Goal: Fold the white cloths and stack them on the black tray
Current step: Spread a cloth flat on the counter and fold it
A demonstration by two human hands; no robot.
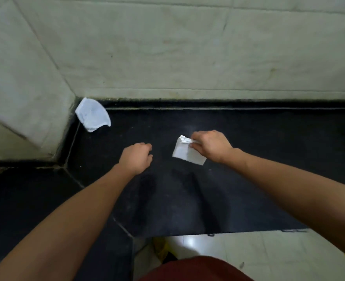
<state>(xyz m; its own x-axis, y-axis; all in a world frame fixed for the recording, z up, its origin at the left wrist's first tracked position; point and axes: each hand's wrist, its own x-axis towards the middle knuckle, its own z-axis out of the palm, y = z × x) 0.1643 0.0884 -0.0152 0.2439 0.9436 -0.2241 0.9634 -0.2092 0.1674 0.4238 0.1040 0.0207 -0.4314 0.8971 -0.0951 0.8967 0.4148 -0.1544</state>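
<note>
A small folded white cloth [185,153] lies on the black counter surface [259,169], right of centre. My right hand [211,146] grips its upper right edge, fingers curled over the folded layers. My left hand [136,158] hovers to the left of it, a short gap away, with fingers loosely curled and nothing in them. A second white cloth [92,115], loosely folded and rumpled, lies in the far left corner of the counter against the wall. I cannot tell a separate black tray from the black counter.
Pale tiled walls [188,57] close off the back and the left side. The counter's front edge runs across the lower part of the view, with light floor tiles [269,254] below it. A dark red garment [196,270] shows at the bottom.
</note>
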